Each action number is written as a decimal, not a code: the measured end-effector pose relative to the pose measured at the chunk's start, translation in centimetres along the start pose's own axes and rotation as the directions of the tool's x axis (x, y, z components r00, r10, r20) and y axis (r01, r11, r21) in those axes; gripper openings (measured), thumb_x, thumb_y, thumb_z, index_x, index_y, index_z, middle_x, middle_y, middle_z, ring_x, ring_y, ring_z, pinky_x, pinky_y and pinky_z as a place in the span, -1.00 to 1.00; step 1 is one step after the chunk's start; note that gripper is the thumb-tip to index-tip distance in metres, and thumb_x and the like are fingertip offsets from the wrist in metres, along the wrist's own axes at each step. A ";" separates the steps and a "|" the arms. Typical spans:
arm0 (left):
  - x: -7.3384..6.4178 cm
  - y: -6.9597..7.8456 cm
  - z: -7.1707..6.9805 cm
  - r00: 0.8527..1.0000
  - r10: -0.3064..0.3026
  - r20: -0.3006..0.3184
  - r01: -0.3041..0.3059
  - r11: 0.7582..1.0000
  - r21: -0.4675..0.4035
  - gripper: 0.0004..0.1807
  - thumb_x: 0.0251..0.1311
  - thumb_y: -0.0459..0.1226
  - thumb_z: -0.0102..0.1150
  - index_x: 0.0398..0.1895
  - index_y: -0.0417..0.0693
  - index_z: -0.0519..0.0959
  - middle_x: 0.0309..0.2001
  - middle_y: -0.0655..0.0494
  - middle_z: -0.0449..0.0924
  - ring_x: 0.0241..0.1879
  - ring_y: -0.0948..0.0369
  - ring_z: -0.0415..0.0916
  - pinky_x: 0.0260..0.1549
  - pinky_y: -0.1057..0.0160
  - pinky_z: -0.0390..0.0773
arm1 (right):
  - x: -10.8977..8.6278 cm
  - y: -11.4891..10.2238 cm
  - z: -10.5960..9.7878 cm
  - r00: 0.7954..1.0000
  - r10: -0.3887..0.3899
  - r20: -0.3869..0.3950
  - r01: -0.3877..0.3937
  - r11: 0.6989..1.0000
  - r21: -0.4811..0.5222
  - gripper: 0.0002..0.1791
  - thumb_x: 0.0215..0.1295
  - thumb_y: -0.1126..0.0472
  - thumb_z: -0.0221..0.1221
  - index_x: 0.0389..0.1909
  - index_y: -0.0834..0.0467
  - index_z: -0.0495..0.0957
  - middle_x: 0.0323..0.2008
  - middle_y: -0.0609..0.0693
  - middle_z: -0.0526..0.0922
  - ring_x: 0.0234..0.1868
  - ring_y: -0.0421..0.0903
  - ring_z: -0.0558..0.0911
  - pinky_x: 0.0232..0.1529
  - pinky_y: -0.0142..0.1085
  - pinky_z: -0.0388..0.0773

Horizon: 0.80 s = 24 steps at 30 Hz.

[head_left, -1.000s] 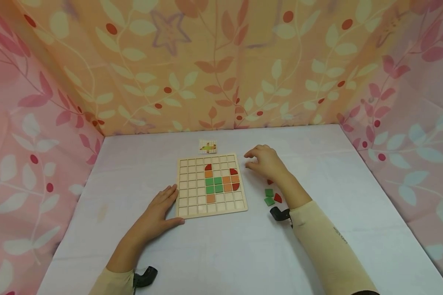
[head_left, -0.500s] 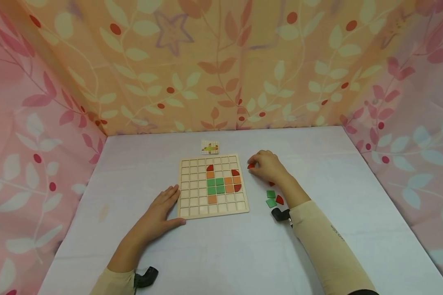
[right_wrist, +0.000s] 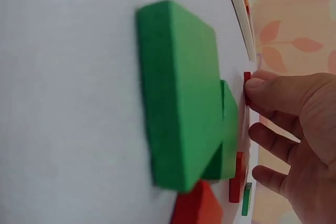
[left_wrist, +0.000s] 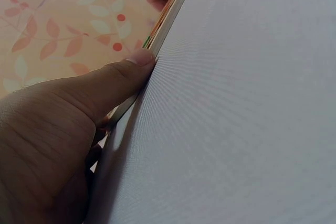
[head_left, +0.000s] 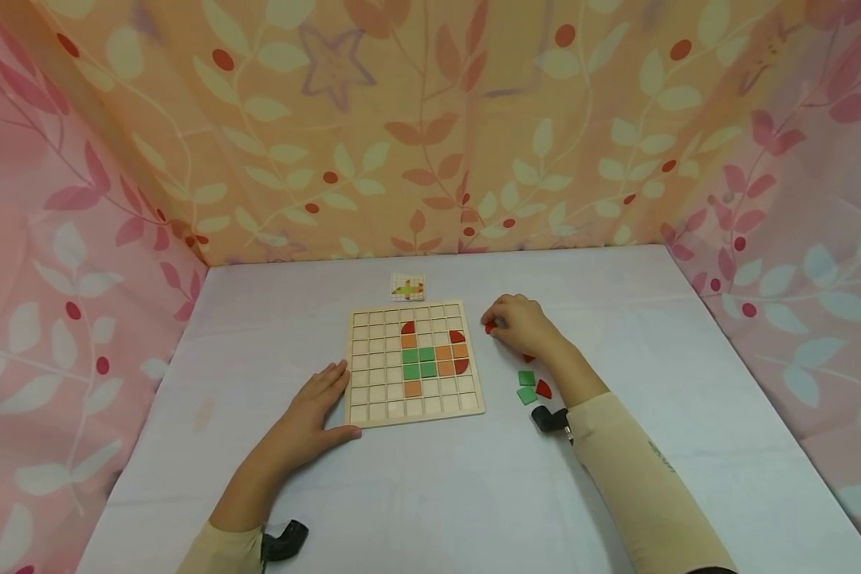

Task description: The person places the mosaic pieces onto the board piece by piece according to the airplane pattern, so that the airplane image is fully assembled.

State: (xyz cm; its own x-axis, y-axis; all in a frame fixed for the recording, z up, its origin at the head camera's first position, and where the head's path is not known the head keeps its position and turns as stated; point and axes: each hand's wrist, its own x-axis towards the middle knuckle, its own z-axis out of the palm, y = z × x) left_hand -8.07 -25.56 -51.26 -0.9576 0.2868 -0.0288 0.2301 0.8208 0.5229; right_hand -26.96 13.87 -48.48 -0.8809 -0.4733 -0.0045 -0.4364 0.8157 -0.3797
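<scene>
A wooden grid board (head_left: 376, 379) lies mid-table, with green and orange squares and red quarter-round tiles in some of its cells. My left hand (head_left: 308, 414) rests at its lower left corner, fingers along the left side and thumb at the near edge. In the left wrist view the thumb (left_wrist: 118, 80) touches the board's rim. Just right of the board, my right hand (head_left: 527, 325) pinches a red quarter-round tile (head_left: 490, 328) between thumb and fingertips. The right wrist view shows that red tile (right_wrist: 247, 88) at the thumb, its other fingers loosely bent.
Below the right hand lie loose green squares (head_left: 527, 378) and a red quarter-round tile (head_left: 543, 389), with another red one (head_left: 528, 359) partly hidden by the wrist. A small pattern card (head_left: 407, 288) sits behind the board. Floral cloth walls (head_left: 430, 143) enclose the table's back and sides.
The right thumb and fingers, parted a second ago, have closed on a red quarter-round tile, which now shows turned slightly at the fingertips. The left hand stays against the board.
</scene>
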 end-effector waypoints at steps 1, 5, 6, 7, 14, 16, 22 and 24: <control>0.0 0.0 0.0 1.000 0.000 0.001 0.000 1.000 0.000 0.16 0.10 0.20 0.45 0.63 -0.09 0.10 0.67 0.15 -0.08 0.65 0.04 -0.19 0.58 -0.12 -0.07 | 0.0 0.0 0.0 1.000 0.009 -0.003 -0.009 1.000 -0.002 -0.74 0.29 0.15 0.38 -0.01 0.03 0.74 0.05 -0.01 0.67 0.18 0.08 0.52 0.30 0.13 0.37; 0.0 -0.1 0.0 1.000 0.001 0.002 -0.001 1.000 0.004 0.17 0.09 0.22 0.44 0.63 -0.09 0.10 0.67 0.15 -0.08 0.65 0.03 -0.19 0.58 -0.14 -0.05 | -0.1 -0.2 0.1 0.999 0.038 -0.027 -0.038 0.999 -0.018 -0.66 0.25 0.05 0.41 0.01 0.05 0.72 0.05 0.01 0.68 0.16 0.08 0.54 0.26 0.10 0.39; 0.0 -0.1 0.0 1.000 0.002 0.003 -0.002 1.000 0.005 0.17 0.09 0.22 0.44 0.63 -0.09 0.09 0.67 0.15 -0.08 0.65 0.03 -0.18 0.58 -0.14 -0.05 | -0.1 -0.2 0.1 0.999 0.044 -0.030 -0.045 0.999 -0.021 -0.65 0.25 0.03 0.42 0.01 0.05 0.72 0.05 0.01 0.68 0.16 0.08 0.54 0.25 0.09 0.39; 0.0 -0.1 0.0 1.000 0.003 0.004 -0.003 1.000 0.008 0.17 0.09 0.23 0.43 0.63 -0.09 0.09 0.67 0.15 -0.08 0.65 0.03 -0.18 0.58 -0.13 -0.05 | -0.1 -0.3 0.1 0.998 0.048 -0.033 -0.049 0.999 -0.022 -0.65 0.24 0.02 0.43 0.01 0.06 0.72 0.04 0.01 0.68 0.16 0.08 0.54 0.25 0.09 0.39; 0.0 -0.2 0.1 1.000 0.011 0.002 -0.011 1.000 0.002 0.16 0.11 0.23 0.41 0.63 -0.10 0.09 0.67 0.16 -0.09 0.65 0.04 -0.18 0.57 -0.14 -0.05 | -0.3 -0.8 0.1 0.998 0.045 -0.033 -0.046 0.998 -0.043 -0.67 0.26 0.05 0.42 0.01 0.06 0.73 0.05 0.01 0.68 0.18 0.09 0.55 0.24 0.11 0.41; 0.1 -0.2 0.1 1.000 0.010 0.002 -0.010 1.000 0.006 0.16 0.11 0.23 0.41 0.63 -0.09 0.09 0.67 0.16 -0.09 0.65 0.04 -0.18 0.57 -0.14 -0.05 | -0.3 -0.9 0.1 0.999 0.044 -0.028 -0.045 0.998 -0.044 -0.67 0.26 0.07 0.41 0.02 0.06 0.73 0.06 0.01 0.68 0.19 0.09 0.54 0.26 0.11 0.40; 0.1 -0.2 0.1 1.000 0.002 0.007 -0.002 1.000 0.011 0.16 0.10 0.23 0.42 0.63 -0.08 0.09 0.67 0.17 -0.10 0.65 0.04 -0.19 0.58 -0.15 -0.05 | -0.5 -0.8 0.1 0.998 0.053 -0.016 -0.053 0.998 -0.035 -0.66 0.26 0.18 0.35 0.07 0.05 0.71 0.10 -0.01 0.67 0.23 0.09 0.52 0.32 0.13 0.36; 0.1 -0.2 0.1 1.000 -0.001 0.008 0.000 1.000 0.009 0.16 0.10 0.22 0.43 0.64 -0.08 0.09 0.67 0.16 -0.09 0.65 0.03 -0.19 0.57 -0.16 -0.04 | -0.6 -0.9 0.1 0.998 0.060 -0.020 -0.060 0.997 -0.041 -0.65 0.25 0.16 0.36 0.07 0.05 0.71 0.10 0.01 0.67 0.22 0.10 0.53 0.30 0.13 0.38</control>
State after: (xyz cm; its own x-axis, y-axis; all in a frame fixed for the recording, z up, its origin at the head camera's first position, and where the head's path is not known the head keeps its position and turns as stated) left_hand -8.21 -25.59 -51.46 -0.9563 0.2903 -0.0358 0.2312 0.8252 0.5153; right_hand -26.07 13.42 -48.21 -0.9089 -0.4170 -0.0084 -0.3895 0.8557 -0.3408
